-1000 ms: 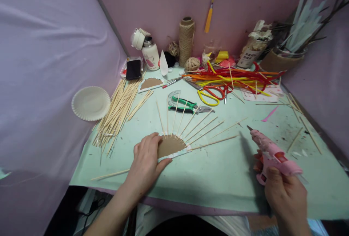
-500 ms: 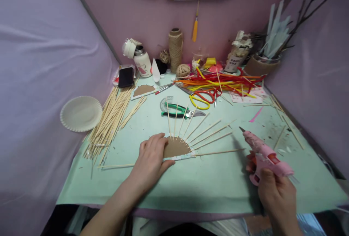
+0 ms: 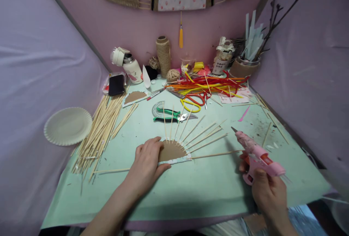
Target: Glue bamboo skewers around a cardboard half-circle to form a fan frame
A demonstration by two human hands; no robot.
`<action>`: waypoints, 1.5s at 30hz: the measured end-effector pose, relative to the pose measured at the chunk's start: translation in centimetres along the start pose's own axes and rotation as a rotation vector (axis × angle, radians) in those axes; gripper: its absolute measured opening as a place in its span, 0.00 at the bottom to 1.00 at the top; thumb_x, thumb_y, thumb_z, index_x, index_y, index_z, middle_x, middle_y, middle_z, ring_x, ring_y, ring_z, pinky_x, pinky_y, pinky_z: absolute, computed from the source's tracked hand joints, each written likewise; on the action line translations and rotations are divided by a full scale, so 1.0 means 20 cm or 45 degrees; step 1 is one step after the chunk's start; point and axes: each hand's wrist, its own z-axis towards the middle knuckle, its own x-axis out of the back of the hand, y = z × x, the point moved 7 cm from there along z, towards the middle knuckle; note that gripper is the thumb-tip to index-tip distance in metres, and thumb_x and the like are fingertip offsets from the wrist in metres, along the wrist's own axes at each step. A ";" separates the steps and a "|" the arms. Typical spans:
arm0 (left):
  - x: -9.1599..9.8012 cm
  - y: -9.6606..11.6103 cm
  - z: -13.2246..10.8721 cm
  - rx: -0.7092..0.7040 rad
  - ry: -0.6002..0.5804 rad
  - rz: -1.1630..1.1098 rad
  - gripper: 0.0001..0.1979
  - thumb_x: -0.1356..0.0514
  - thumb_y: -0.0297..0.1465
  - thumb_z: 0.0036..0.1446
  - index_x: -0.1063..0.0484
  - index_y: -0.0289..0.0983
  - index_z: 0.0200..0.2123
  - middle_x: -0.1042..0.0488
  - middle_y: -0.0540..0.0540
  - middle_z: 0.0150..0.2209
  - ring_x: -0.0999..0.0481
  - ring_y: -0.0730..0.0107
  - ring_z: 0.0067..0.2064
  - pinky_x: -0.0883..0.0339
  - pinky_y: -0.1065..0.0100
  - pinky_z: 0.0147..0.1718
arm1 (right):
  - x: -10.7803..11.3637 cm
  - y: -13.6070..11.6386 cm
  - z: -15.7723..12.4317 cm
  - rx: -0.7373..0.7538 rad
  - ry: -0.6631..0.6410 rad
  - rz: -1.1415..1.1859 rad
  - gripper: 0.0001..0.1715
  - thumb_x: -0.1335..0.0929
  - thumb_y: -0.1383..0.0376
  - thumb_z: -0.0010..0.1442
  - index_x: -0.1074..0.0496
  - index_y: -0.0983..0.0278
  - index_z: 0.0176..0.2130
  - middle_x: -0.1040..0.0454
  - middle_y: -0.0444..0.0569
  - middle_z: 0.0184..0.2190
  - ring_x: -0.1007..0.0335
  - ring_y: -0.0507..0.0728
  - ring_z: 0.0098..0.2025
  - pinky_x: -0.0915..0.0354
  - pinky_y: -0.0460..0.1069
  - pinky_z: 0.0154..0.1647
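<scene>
My left hand [image 3: 145, 165] lies flat with fingers spread on the left part of a brown cardboard half-disc [image 3: 171, 151]. Several bamboo skewers [image 3: 203, 137] fan out from the half-disc over the green table mat [image 3: 207, 185]. My right hand [image 3: 268, 194] is closed around the handle of a pink glue gun [image 3: 255, 152]. The gun's nozzle points up and left, just right of the lowest skewer's tip.
A heap of loose skewers [image 3: 102, 128] and a white paper plate [image 3: 68, 126] lie at the left. Green pliers [image 3: 170, 114], a protractor, scissors [image 3: 195, 101], coloured strips [image 3: 212, 83], twine spools [image 3: 163, 56], a bottle and jars fill the back.
The camera has tilted up, showing more of the wall hanging. My hands hold nearly the same places on the half-disc and the glue gun.
</scene>
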 end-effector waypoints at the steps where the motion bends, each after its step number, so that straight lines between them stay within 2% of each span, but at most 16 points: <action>1: 0.00 0.00 0.00 -0.001 -0.001 -0.002 0.21 0.35 0.33 0.57 0.41 0.41 0.49 0.32 0.37 0.58 0.37 0.48 0.64 0.41 0.48 0.54 | 0.00 0.01 0.00 -0.001 -0.001 0.002 0.36 0.35 0.36 0.57 0.24 0.66 0.33 0.24 0.53 0.25 0.28 0.56 0.24 0.33 0.47 0.20; 12: 0.03 0.00 -0.04 0.037 0.036 0.015 0.19 0.35 0.34 0.58 0.39 0.41 0.48 0.31 0.38 0.57 0.36 0.49 0.63 0.41 0.49 0.54 | 0.01 0.04 0.00 0.063 -0.044 0.056 0.32 0.37 0.40 0.62 0.25 0.66 0.36 0.26 0.50 0.25 0.31 0.55 0.25 0.36 0.47 0.22; 17: 0.07 -0.01 -0.13 0.134 0.145 0.042 0.17 0.37 0.37 0.59 0.38 0.40 0.47 0.32 0.36 0.58 0.35 0.47 0.61 0.40 0.48 0.53 | 0.01 0.07 -0.01 0.057 -0.072 0.135 0.29 0.37 0.43 0.64 0.26 0.66 0.39 0.27 0.49 0.26 0.34 0.52 0.23 0.38 0.47 0.21; 22: 0.08 -0.01 -0.25 0.256 0.262 0.080 0.16 0.38 0.37 0.58 0.37 0.39 0.46 0.31 0.35 0.55 0.32 0.48 0.58 0.38 0.49 0.51 | 0.00 0.06 -0.02 0.027 -0.094 0.163 0.29 0.36 0.43 0.63 0.26 0.66 0.40 0.27 0.48 0.25 0.34 0.53 0.25 0.37 0.47 0.23; 28: 0.07 0.05 -0.32 0.348 0.276 0.125 0.14 0.38 0.36 0.58 0.37 0.39 0.43 0.29 0.39 0.49 0.30 0.52 0.52 0.38 0.51 0.48 | 0.00 0.05 -0.02 0.058 -0.088 0.236 0.31 0.36 0.41 0.62 0.27 0.67 0.39 0.28 0.47 0.25 0.36 0.51 0.23 0.39 0.47 0.22; 34: 0.07 0.06 -0.33 0.395 0.260 0.172 0.13 0.39 0.38 0.59 0.37 0.38 0.41 0.29 0.42 0.42 0.30 0.53 0.48 0.39 0.54 0.46 | 0.00 0.06 -0.03 0.053 -0.053 0.326 0.33 0.35 0.40 0.60 0.27 0.67 0.40 0.28 0.46 0.25 0.36 0.51 0.24 0.39 0.46 0.21; 45: 0.05 0.03 -0.27 0.340 0.264 0.191 0.14 0.39 0.39 0.59 0.37 0.38 0.40 0.29 0.42 0.42 0.29 0.53 0.47 0.39 0.55 0.45 | 0.00 0.06 -0.02 0.065 -0.086 0.336 0.35 0.35 0.39 0.58 0.26 0.68 0.38 0.28 0.48 0.24 0.36 0.52 0.23 0.38 0.46 0.21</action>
